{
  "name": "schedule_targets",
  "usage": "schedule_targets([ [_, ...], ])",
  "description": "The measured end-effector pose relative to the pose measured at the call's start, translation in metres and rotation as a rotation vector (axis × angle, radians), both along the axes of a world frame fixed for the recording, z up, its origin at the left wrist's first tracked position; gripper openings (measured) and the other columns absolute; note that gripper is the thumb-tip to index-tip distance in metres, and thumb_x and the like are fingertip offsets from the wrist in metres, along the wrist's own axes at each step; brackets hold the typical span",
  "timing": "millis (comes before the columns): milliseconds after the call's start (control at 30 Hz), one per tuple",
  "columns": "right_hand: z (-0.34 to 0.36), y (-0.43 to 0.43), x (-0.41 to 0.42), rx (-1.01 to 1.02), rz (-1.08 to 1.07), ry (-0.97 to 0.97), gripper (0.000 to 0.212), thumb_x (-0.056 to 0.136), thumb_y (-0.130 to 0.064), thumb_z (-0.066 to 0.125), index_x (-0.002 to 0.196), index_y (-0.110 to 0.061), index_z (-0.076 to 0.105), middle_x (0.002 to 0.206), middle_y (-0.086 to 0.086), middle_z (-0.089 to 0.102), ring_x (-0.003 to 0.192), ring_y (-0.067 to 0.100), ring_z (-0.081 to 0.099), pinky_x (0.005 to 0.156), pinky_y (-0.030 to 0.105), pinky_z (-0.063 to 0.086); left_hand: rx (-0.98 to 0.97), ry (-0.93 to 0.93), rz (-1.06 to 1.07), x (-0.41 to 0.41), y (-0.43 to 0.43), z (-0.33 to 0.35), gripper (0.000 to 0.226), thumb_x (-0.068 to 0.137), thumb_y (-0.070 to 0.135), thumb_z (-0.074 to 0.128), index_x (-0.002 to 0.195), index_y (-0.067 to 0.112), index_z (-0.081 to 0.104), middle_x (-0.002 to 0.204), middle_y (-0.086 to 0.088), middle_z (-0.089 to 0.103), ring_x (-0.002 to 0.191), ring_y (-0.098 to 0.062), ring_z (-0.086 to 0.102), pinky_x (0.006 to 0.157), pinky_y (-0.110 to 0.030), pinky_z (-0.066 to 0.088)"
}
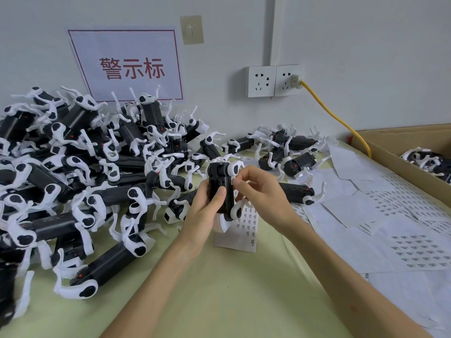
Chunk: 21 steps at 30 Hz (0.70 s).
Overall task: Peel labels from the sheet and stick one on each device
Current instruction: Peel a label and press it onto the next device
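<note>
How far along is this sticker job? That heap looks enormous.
Looking done: a few devices in the brown cardboard box, though their labels are too small to see. In hand: the left hand grips one black-and-white plastic device upright while the right hand pinches at its edge, apparently sticking a label. Left: the big heap of devices on the left, and white paper label sheets carrying many labels.

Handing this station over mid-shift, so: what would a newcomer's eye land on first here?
The sprawling heap of black-and-white devices filling the left of the view, under a red-lettered wall sign. At centre, the left hand grips one device upright while the right hand pinches at its edge; label sheets spread to the right.
</note>
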State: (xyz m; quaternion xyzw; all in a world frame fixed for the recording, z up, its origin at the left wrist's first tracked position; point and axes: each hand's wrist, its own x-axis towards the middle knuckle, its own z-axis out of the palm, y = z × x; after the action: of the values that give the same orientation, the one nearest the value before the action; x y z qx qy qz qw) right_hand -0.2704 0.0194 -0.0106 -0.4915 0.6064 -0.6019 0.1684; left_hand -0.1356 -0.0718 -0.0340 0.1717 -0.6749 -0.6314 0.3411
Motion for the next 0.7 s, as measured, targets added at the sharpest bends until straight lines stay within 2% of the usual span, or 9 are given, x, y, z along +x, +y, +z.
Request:
schedule_targets([
  [100,0.0002,0.0002,-0.0001,0.008,0.001,0.01,0.015,0.101,-0.017,0.062,0.087,-0.014,0.061,0.074,-0.017,0.063,0.069,0.014,0.069,0.068,0.021,0.051,-0.025,-0.005,0.002,-0.0006,-0.0003,-0.0013,0.027,0.108,0.026,0.049,0.134,0.027,0.056,0.121,0.02,0.071,0.117,0.004,0.063,0.09,-0.009,0.047],
  [233,0.0002,0.0006,-0.0004,0.013,-0.002,0.023,0.015,0.101,-0.018,0.063,0.086,-0.016,0.061,0.078,-0.014,0.064,0.069,0.015,0.069,0.069,0.022,0.052,-0.04,-0.015,0.005,-0.0009,-0.0014,-0.0027,0.025,0.108,0.027,0.049,0.132,0.028,0.057,0.12,0.02,0.071,0.116,0.004,0.063,0.089,-0.008,0.047],
  [433,-0.001,-0.0007,-0.001,0.028,-0.022,0.036,0.015,0.1,-0.019,0.063,0.087,-0.013,0.061,0.079,-0.01,0.065,0.07,0.015,0.07,0.07,0.025,0.052,-0.065,-0.019,0.017,-0.0006,-0.0022,-0.004,0.029,0.103,0.037,0.053,0.131,0.031,0.056,0.122,0.019,0.07,0.12,0.002,0.061,0.099,-0.023,0.044],
  [500,-0.0017,-0.0009,-0.0018,0.031,-0.026,0.041,0.015,0.1,-0.019,0.063,0.088,-0.012,0.061,0.079,-0.01,0.066,0.07,0.015,0.071,0.071,0.026,0.052,-0.073,-0.02,0.023,-0.0006,-0.0023,-0.0039,0.032,0.1,0.04,0.054,0.13,0.031,0.056,0.121,0.02,0.07,0.119,0.002,0.062,0.1,-0.024,0.043],
  [700,-0.002,-0.0016,-0.0038,0.041,-0.017,0.022,0.016,0.099,-0.02,0.065,0.085,-0.014,0.062,0.078,-0.008,0.067,0.072,0.017,0.072,0.073,0.03,0.055,-0.11,-0.036,0.029,-0.0005,-0.0018,-0.0043,0.024,0.107,0.03,0.05,0.131,0.03,0.054,0.119,0.023,0.069,0.119,0.005,0.06,0.098,-0.021,0.044],
])
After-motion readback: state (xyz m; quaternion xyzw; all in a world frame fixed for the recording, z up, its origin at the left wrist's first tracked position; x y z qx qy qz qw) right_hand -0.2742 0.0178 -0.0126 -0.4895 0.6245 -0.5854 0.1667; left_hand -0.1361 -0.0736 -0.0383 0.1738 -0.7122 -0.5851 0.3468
